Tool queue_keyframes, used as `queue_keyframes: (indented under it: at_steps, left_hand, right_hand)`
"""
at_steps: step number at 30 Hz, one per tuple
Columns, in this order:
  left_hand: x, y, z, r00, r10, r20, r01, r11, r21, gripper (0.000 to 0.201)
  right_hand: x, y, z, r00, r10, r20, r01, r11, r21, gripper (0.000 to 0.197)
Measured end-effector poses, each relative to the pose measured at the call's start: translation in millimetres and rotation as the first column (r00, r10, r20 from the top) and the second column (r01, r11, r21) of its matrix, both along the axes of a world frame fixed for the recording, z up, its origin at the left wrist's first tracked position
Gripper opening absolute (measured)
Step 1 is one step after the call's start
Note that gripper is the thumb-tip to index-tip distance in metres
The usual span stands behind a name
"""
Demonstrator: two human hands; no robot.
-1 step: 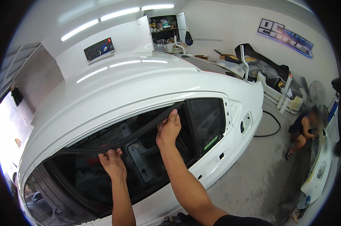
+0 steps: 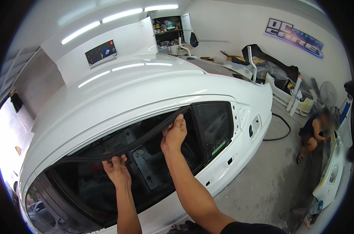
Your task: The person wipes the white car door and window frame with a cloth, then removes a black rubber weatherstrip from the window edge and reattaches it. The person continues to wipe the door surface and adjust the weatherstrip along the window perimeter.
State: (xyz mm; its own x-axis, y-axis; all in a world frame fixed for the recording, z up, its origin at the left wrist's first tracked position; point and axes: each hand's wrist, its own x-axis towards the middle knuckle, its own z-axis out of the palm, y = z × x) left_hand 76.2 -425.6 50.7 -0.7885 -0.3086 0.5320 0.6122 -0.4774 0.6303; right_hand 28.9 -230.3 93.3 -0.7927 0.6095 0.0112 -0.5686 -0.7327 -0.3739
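Observation:
A long black rubber weatherstrip [image 2: 146, 136] sags away from the upper edge of the side window opening of a white car [image 2: 145, 87]. My left hand [image 2: 117, 169] pinches its lower, left stretch between thumb and fingers. Farther right and higher, my right hand [image 2: 174, 134] grips the same strip close to the dark pillar, thumb on top. To the left the strip runs on toward the front corner of the opening. Through the opening the dark interior shows, with a grey metal panel [image 2: 145, 167] inside.
Behind the pillar sits a dark rear side window [image 2: 214, 126]. A person [image 2: 312, 130] crouches at the right beside a white bumper [image 2: 331, 171]. Car parts [image 2: 268, 64] and a fan [image 2: 328, 93] stand along the back wall; a black hose [image 2: 288, 128] lies on the floor.

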Motion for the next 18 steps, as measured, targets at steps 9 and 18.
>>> queue_keyframes:
  at_steps: [9,18]
  left_hand:
    - [-3.5,-1.7,11.4,1.000,0.000,0.031,0.003,0.997,-0.075,0.032]
    - [-4.1,47.5,32.4,0.936,-0.348,-0.057,0.351,0.935,0.045,0.041]
  right_hand:
    - [-20.9,-4.2,7.2,1.000,-0.009,-0.027,0.006,0.993,-0.119,0.034]
    - [-10.3,35.7,-14.4,0.933,0.303,-0.193,-0.307,0.952,0.009,0.038]
